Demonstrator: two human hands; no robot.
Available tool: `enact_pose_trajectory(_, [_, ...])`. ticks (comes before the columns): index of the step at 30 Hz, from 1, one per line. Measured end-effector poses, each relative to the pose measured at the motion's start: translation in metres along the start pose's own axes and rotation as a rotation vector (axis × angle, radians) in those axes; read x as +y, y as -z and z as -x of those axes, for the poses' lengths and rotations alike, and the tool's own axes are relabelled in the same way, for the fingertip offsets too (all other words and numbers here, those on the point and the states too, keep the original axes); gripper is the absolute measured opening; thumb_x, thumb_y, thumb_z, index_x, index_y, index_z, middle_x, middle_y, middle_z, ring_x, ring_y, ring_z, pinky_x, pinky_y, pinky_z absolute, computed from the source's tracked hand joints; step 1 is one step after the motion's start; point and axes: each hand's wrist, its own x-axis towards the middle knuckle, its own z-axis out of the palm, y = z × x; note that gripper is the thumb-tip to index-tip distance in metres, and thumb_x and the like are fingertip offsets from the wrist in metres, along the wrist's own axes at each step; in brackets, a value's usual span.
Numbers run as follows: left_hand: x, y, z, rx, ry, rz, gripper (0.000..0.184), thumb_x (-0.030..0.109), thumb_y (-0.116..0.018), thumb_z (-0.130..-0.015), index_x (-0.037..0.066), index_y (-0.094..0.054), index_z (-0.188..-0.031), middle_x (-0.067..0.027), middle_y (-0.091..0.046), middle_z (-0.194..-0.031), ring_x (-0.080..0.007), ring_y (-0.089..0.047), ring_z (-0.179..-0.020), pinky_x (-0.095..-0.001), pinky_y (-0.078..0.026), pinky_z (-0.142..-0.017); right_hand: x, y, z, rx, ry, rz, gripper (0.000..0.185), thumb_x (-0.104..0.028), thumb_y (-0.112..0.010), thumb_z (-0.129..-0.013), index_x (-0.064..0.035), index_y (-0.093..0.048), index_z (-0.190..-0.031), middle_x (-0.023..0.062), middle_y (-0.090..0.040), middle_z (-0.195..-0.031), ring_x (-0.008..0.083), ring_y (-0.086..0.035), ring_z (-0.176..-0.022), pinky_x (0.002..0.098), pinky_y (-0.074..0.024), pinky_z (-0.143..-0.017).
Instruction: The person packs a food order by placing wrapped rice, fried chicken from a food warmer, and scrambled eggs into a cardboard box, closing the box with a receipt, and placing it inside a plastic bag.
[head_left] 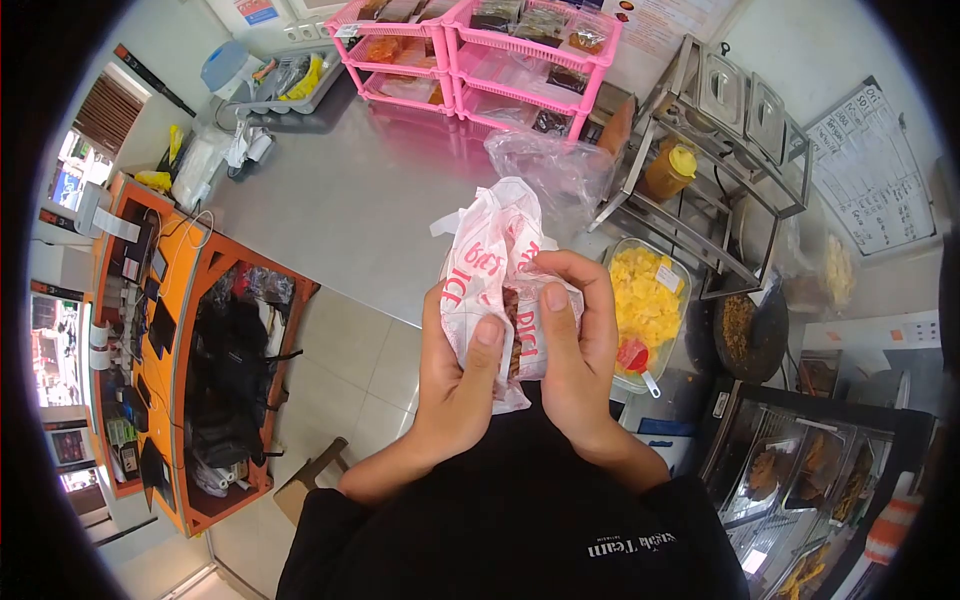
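Observation:
Both of my hands hold a white paper food wrapper (480,240) printed with red letters, up in front of my chest. My left hand (455,385) is closed around its left side, thumb pressed on the front. On the right side, my right hand (580,365) grips the paper with its thumb on the front and fingers curled over the edge. Through a gap in the folds shows some brown food, too little to name. The wrapper's upper part stands crumpled and loose. Just beyond it lies a clear plastic bag (560,175) on the steel counter (330,200).
At right sit a tub of yellow food (650,285) with a red scoop (634,354), a metal rack (690,210) and a dark pan (750,335). Pink shelves (455,60) stand at the back. A grey tray (290,95) is back left, an orange desk (200,260) further left.

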Motion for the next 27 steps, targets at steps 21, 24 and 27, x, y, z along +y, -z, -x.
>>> enact_pose_trajectory(21, [0.009, 0.002, -0.005, 0.045, 0.168, 0.297, 0.049, 0.028, -0.042, -0.115, 0.003, -0.035, -0.157, -0.0114, -0.053, -0.148, -0.0189, -0.053, -0.135, -0.0370, -0.043, -0.114, -0.003, 0.002, -0.005, 0.013, -0.318, -0.367, 0.045, -0.038, -0.036, -0.116, -0.0012, -0.052, -0.135, 0.0109, -0.064, -0.122, 0.0172, -0.066, -0.112, 0.0344, -0.0532, -0.100])
enact_pose_trajectory(24, [0.008, 0.004, -0.006, 0.046, 0.178, 0.294, 0.049, 0.027, -0.043, -0.115, 0.002, -0.035, -0.157, -0.0120, -0.052, -0.150, -0.0197, -0.052, -0.137, -0.0381, -0.043, -0.114, -0.002, 0.003, -0.006, 0.031, -0.373, -0.408, 0.044, -0.038, -0.036, -0.116, -0.0029, -0.053, -0.135, 0.0103, -0.065, -0.123, 0.0173, -0.067, -0.113, 0.0349, -0.0549, -0.099])
enact_pose_trajectory(27, [0.009, 0.006, -0.007, 0.057, 0.218, 0.312, 0.051, 0.027, -0.043, -0.115, 0.001, -0.035, -0.158, -0.0124, -0.051, -0.152, -0.0207, -0.052, -0.138, -0.0391, -0.042, -0.115, 0.001, 0.007, -0.007, 0.002, -0.404, -0.450, 0.044, -0.039, -0.036, -0.116, -0.0038, -0.052, -0.136, 0.0100, -0.065, -0.125, 0.0178, -0.067, -0.115, 0.0357, -0.0557, -0.100])
